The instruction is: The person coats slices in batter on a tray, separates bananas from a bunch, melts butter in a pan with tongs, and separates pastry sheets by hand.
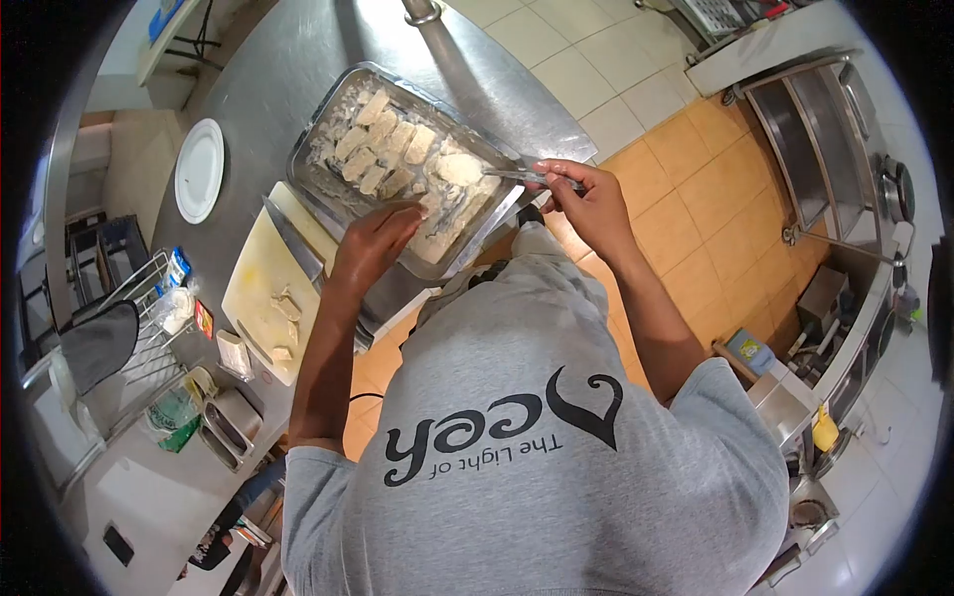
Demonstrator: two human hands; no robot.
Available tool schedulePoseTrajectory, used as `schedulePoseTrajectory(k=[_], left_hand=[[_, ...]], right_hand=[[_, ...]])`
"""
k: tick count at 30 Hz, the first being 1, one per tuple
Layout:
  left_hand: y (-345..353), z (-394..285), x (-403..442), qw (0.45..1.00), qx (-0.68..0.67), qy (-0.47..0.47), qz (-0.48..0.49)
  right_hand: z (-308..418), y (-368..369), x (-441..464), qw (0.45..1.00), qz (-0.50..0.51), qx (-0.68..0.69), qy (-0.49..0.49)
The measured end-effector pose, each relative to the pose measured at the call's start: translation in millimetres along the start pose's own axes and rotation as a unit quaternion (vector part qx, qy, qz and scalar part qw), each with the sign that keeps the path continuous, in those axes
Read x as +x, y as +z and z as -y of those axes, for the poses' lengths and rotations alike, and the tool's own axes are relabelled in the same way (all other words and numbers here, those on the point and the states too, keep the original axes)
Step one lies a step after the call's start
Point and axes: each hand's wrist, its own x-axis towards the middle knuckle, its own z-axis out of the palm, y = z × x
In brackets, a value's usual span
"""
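My right hand grips a metal spoon by its handle, and its far end meets a mound of white powder in a rectangular tray. Several pale, powder-coated slabs of food lie in rows at the tray's far side. My left hand hangs over the near left rim, fingers bent and pressed together by the powdery bottom. Whether a piece is between those fingertips is hidden. Left of the tray, a knife lies along a cutting board holding several broken pieces.
A white oval plate lies on the steel table, left of the tray. A wrapped block sits beside the cutting board. A wire rack stands further left. Across the tiled floor is a metal cart.
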Motion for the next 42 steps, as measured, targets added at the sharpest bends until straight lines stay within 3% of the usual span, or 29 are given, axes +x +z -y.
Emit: schedulePoseTrajectory(k=[10, 13, 17, 23, 26, 29, 32, 33, 42], left_hand=[[7.3, 4.7, -13.2, 1.000, 0.022, -0.012, 0.018], [6.2, 5.9, -13.4, 0.999, 0.035, -0.021, 0.021], [-0.1, 2.1, -12.1, 0.999, 0.014, -0.051, 0.012], [-4.6, 3.4, 0.8, 0.994, -0.012, -0.032, -0.106], [-2.9, 6.6, 2.6, 0.993, -0.012, -0.059, -0.105], [-11.7, 3.7, -2.0, 0.987, -0.014, -0.083, -0.136], [-18.0, 12.5, -18.7, 0.975, -0.021, -0.105, -0.192], [-23.3, 12.2, -22.7, 0.975, -0.016, -0.105, -0.195], [-35.5, 5.0, -38.7, 0.966, 0.004, -0.106, -0.236]], right_hand=[[-14.5, 22.4, 5.2, 0.999, 0.035, 0.024, -0.007], [-17.3, 24.0, 6.8, 0.998, 0.054, -0.034, -0.008], [-7.4, 14.4, 9.2, 0.999, 0.020, -0.037, -0.011], [10.5, -5.1, 12.0, 0.999, -0.030, -0.005, -0.034], [5.0, -5.6, 13.1, 0.999, -0.022, -0.002, -0.042], [12.6, 5.8, 7.9, 0.991, 0.014, -0.120, -0.064], [11.9, 21.4, 11.2, 0.880, 0.029, -0.326, -0.345], [10.3, 25.5, 13.7, 0.863, 0.024, -0.333, -0.380], [-6.6, 38.5, 13.0, 0.813, 0.078, -0.417, -0.399]])
